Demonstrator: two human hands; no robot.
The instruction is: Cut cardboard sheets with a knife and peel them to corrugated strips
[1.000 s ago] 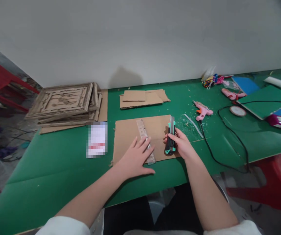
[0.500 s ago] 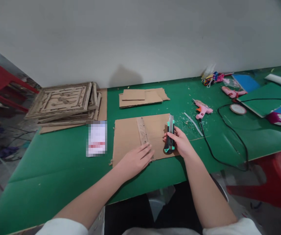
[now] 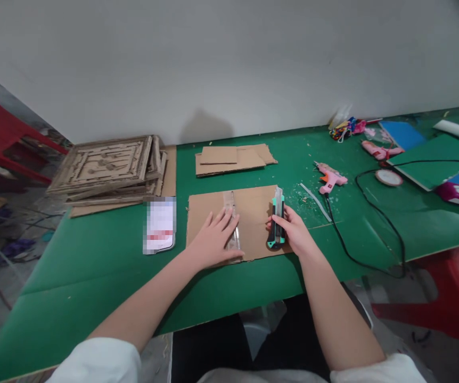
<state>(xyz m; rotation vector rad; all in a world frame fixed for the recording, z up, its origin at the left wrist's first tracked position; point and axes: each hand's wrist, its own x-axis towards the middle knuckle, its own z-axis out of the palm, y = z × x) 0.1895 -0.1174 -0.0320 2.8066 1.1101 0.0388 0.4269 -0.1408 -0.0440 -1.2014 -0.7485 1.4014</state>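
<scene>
A rectangular sheet of cardboard (image 3: 257,213) lies on the green table in front of me. Across it runs a clear ruler (image 3: 236,236), pointing away from me. My left hand (image 3: 215,236) rests flat on the ruler and the cardboard with its fingers spread, hiding part of the ruler. My right hand (image 3: 296,229) grips a black and turquoise utility knife (image 3: 276,221) over the right part of the sheet, its blade end pointing away from me.
Framed cardboard pieces (image 3: 101,165) are stacked at the left, behind a phone (image 3: 160,226). Smaller cardboard pieces (image 3: 233,159) lie near the wall. At the right are a pink glue gun (image 3: 331,178) with a black cord (image 3: 393,234), a glue stick (image 3: 316,202) and a tape roll (image 3: 389,177).
My left hand has moved away from me along the ruler, from its near end toward its middle, and its fingers have spread. The right hand with the utility knife has barely moved.
</scene>
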